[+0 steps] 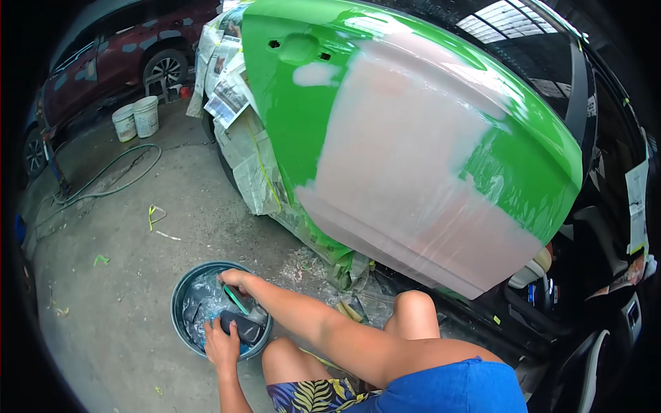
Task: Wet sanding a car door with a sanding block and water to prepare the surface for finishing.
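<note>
A dark round bucket (177, 303) of water stands on the floor in front of me, and both my hands are over it. My left hand (222, 344) is closed on a dark rectangular block (242, 327), thumb along its side. At the bucket's far side, my right hand (236, 279) grips a thin, flat green-edged piece (236, 300), whose exact kind I cannot make out. Wet dark sheets (196, 311) lie in the water near my fingers. To the right stands a green car door (289, 131), largely covered by a smooth pinkish-grey filler patch (392, 138), with wet streaks on it.
Newspaper masking (251, 162) hangs over the car body beside the door. Two white buckets (146, 115) stand at the far left, near a hose (113, 198) on the concrete floor. Behind them is a maroon car (117, 55). The open car interior (585, 275) lies at the right.
</note>
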{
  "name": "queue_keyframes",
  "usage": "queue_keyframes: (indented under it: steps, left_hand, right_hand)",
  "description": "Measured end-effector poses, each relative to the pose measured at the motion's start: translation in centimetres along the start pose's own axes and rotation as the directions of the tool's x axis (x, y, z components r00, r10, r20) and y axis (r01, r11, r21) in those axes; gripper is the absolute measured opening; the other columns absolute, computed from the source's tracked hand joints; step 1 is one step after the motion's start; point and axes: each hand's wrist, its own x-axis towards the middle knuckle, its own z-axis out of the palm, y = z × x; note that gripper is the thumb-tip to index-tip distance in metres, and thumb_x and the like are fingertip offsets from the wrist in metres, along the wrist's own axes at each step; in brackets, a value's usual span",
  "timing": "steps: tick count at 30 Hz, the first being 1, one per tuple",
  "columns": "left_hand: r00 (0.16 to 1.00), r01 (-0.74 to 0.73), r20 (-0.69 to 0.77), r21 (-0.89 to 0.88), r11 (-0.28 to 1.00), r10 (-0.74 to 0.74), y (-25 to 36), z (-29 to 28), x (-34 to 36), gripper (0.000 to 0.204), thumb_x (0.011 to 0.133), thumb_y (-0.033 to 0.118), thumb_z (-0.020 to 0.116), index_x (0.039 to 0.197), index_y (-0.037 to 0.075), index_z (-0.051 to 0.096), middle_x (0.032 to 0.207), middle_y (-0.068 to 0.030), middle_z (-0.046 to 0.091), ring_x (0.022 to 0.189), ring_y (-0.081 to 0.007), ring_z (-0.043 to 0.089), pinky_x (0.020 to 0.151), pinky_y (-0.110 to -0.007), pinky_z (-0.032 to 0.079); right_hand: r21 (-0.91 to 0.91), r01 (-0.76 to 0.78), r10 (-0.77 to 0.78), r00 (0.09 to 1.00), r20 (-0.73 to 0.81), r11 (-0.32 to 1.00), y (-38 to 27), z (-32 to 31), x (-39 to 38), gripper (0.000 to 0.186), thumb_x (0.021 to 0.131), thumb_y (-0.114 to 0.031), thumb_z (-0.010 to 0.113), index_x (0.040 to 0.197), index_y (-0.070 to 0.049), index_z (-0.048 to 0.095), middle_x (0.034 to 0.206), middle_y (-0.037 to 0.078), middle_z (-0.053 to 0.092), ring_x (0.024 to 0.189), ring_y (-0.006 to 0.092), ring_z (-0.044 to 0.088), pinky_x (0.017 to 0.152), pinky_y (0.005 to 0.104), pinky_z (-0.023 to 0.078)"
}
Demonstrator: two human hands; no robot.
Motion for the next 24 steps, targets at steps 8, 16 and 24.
queue_keyframes:
  steps: [8, 16, 24]
  left_hand:
    - [0.999, -0.039, -0.003, -0.028, 0.999, 0.038, 2.7, 0.4, 0.7, 0.054, 0.099, 0.036, 0.072, 0.139, 0.0, 0.064, 0.142, -0.0284, 0.059, 0.124, -0.0465, 0.063, 0.102, -0.052, 0.053]
    - [0.972, -0.161, -0.187, -0.077, 0.984, 0.144, 0.2, 1.2, -0.2, 0.038, 0.102, 0.029, 0.066, 0.114, -0.007, 0.07, 0.137, -0.0283, 0.06, 0.125, -0.0458, 0.059, 0.104, -0.051, 0.048]
    - [0.985, -0.161, -0.082, -0.117, 0.98, 0.152, -0.1, -0.5, -0.5, 0.031, 0.103, 0.026, 0.065, 0.107, -0.004, 0.067, 0.135, -0.0237, 0.058, 0.127, -0.0452, 0.056, 0.107, -0.052, 0.043]
  right_hand:
    - [-0.585, 0.142, -0.324, 0.921, -0.218, 0.798, -2.3, -2.6, -1.5, 0.049, 0.1, -0.026, 0.059, 0.141, 0.001, 0.066, 0.155, 0.024, 0.056, 0.139, 0.0387, 0.059, 0.109, 0.0514, 0.05]
    - [-0.645, 0.384, -0.488, 0.873, 0.019, 0.661, -15.1, -12.5, -37.1, 0.074, 0.105, -0.059, 0.058, 0.156, -0.006, 0.052, 0.163, 0.024, 0.046, 0.152, 0.0368, 0.043, 0.126, 0.0461, 0.033]
    - [-0.815, -0.546, -0.968, 0.027, -0.251, 0.196, -13.4, -22.7, -66.7, 0.062, 0.093, -0.028, 0.08, 0.151, -0.022, 0.061, 0.14, 0.018, 0.061, 0.124, 0.0337, 0.062, 0.107, 0.0425, 0.051]
